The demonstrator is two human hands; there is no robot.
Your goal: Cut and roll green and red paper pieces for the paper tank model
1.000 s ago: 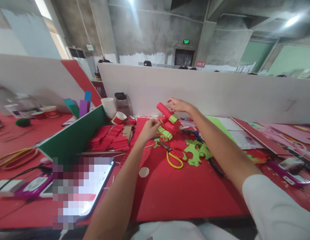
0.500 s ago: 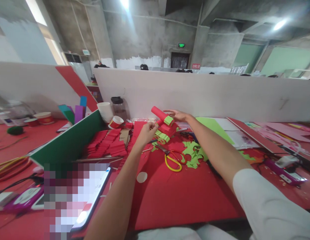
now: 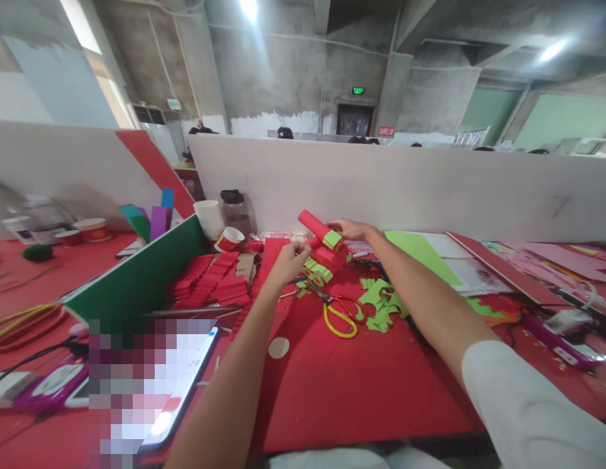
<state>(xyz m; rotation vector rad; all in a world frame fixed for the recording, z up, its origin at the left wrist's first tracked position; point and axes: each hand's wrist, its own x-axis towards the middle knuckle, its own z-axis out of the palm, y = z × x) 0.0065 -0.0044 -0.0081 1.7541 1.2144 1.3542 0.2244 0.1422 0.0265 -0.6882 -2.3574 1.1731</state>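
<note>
In the head view, a red paper roll (image 3: 315,225) with a green band at one end lies slanted on a stack of red paper pieces (image 3: 334,255). Zigzag-edged green paper strips (image 3: 317,270) stick out below. My left hand (image 3: 290,258) is pinched closed at the stack's left side; what its fingertips hold is too small to make out. My right hand (image 3: 354,229) is behind the roll's banded end, fingers pointing left and partly hidden by it. Scissors (image 3: 339,316) with yellow and red handles lie in front of the stack.
Green scraps (image 3: 379,303) lie right of the scissors. Red paper pieces (image 3: 219,280) are piled beside a green divider (image 3: 137,273). A phone (image 3: 185,384), a white paper disc (image 3: 278,348), cups (image 3: 229,239) and a dark-lidded bottle (image 3: 234,212) are on the left. A white partition (image 3: 429,189) closes the back.
My right hand's fingers have drawn in a little and lowered behind the roll. My left hand stays pinched at nearly the same spot. The whole view has shifted slightly.
</note>
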